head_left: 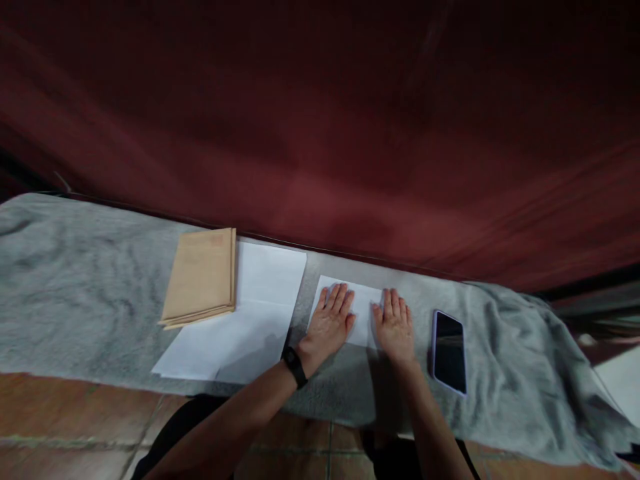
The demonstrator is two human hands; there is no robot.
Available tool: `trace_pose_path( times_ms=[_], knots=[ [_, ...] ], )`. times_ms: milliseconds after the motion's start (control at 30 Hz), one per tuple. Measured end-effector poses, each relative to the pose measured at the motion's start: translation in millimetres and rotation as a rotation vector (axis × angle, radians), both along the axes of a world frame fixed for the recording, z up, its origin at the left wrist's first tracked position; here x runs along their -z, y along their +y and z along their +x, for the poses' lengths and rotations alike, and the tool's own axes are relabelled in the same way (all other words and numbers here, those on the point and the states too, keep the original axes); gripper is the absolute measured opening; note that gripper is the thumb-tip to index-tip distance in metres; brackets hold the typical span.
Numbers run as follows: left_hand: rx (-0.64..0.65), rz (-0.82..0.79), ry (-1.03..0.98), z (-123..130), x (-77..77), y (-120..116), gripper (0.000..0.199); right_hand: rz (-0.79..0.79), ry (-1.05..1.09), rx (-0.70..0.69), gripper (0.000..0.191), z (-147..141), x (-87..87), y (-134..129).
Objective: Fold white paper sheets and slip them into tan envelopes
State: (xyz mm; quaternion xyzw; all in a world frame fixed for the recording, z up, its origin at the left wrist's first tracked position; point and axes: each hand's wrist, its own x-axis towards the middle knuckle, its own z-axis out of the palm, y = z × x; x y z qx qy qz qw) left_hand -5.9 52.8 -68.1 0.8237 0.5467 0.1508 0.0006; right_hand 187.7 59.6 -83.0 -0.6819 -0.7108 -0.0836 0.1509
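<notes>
A small white paper [363, 321] lies on the grey cloth [120, 287] in front of me. My left hand [333, 317] rests flat on its left part, fingers spread, with a black band on the wrist. At the paper's right edge my right hand [395, 325] lies palm down, fingers stretched out, partly over the paper. Neither hand grips anything. To the left are larger white sheets [265, 317], partly covered by a stack of brown envelopes [203, 273].
A phone [449, 351] with a dark screen lies on the cloth to the right. Behind the cloth rises a dark red surface [320, 133]. Tiled floor [65, 413] shows along the near edge. Something white [623, 380] is at the far right.
</notes>
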Motion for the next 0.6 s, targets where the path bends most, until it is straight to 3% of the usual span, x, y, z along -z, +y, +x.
trace_pose_path(
  times_ms=[233, 467, 600],
  knots=[
    [-0.005, -0.001, -0.006, 1.0, -1.3, -0.9, 0.056, 0.039, 0.020, 0.068, 0.062, 9.8, -2.8, -2.4],
    [0.007, -0.011, 0.014, 1.7, -0.5, -0.4, 0.058, -0.017, 0.094, -0.245, 0.056, -23.1, -0.6, -9.0],
    [0.005, -0.014, 0.007, 1.0, 0.4, -0.9, 0.057, -0.043, 0.046, -0.254, 0.053, -30.8, 0.1, -12.4]
  ],
)
